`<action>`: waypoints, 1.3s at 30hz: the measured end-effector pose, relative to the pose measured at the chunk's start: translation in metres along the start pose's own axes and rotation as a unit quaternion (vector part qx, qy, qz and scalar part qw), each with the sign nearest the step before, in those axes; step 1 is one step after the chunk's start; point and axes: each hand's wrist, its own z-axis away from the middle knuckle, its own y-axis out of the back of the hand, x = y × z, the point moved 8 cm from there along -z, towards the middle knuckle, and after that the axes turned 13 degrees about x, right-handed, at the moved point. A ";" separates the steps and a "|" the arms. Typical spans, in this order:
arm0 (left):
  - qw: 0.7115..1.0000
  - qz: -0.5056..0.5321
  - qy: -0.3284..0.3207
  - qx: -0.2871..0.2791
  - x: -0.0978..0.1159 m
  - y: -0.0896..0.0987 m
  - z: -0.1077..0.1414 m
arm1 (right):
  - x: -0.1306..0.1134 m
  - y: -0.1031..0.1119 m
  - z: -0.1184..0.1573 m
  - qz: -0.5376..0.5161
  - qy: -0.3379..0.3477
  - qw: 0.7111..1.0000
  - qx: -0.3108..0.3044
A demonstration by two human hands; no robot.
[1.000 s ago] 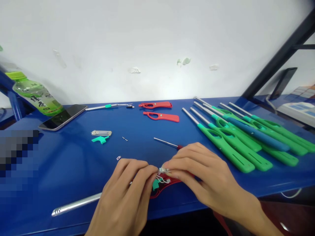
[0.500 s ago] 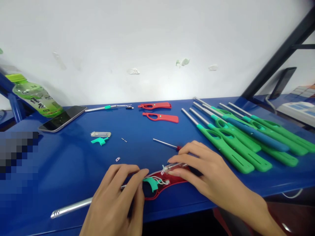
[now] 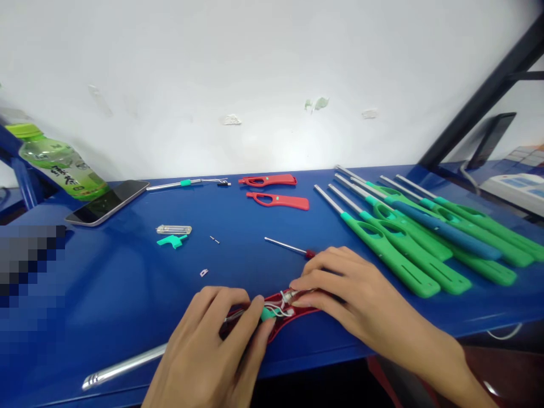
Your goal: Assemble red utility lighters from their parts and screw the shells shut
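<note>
An opened red gas-lighter handle half (image 3: 284, 328) lies at the table's front, its silver barrel (image 3: 125, 364) running out to the left. My left hand (image 3: 208, 345) is closed around the handle, with thumb and forefinger on the green trigger (image 3: 267, 314). Thin white wires (image 3: 281, 310) cross the shell beside the trigger. At the handle's right part, my right hand (image 3: 357, 289) pinches a clear fuel tank (image 3: 289, 295); its nozzle end shows, and the fingers hide the rest. Behind those fingers lies a screwdriver with a red handle (image 3: 310, 254).
Loose parts lie farther back: a second clear tank (image 3: 174, 229), a green trigger (image 3: 172, 241), a tiny white piece (image 3: 204, 272), red handle halves (image 3: 283, 202) and a barrel (image 3: 165, 186). Several green lighters (image 3: 395, 258) are at right. A phone (image 3: 108, 202) and bottle (image 3: 63, 164) stand left.
The clear tank has come down into the red shell with my right hand. My left thumb and forefinger have slid right onto the trigger, and the barrel's tip has shifted slightly down and left.
</note>
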 end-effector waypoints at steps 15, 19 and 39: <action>0.991 -0.106 -0.072 -0.024 0.012 -0.002 0.008 | -0.003 0.001 0.002 0.011 -0.028 0.999 0.008; 0.995 -0.078 -0.041 -0.048 0.008 -0.008 0.007 | -0.003 0.001 0.002 0.012 -0.032 0.999 0.010; 0.990 -0.106 -0.085 -0.044 0.015 -0.002 0.010 | -0.005 0.005 0.003 0.003 -0.017 1.000 -0.013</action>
